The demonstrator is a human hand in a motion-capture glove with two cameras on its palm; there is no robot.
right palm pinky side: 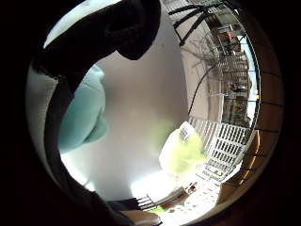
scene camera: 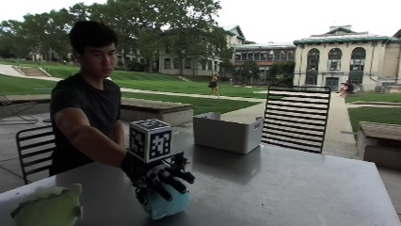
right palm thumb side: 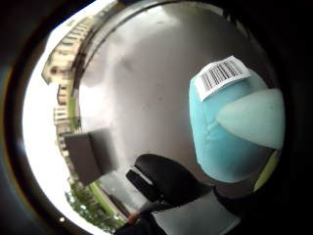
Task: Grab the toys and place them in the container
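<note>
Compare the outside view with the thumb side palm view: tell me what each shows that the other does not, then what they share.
Only the outside view shows the person, the gray container at the table's far side, the black chair behind it, and a yellow-green plush toy lying at the table's near corner. Only the thumb side palm view shows a white barcode tag on the light blue plush toy. Both show that blue toy on the gray table with the gloved right hand on it, fingers curled over its top.
</note>
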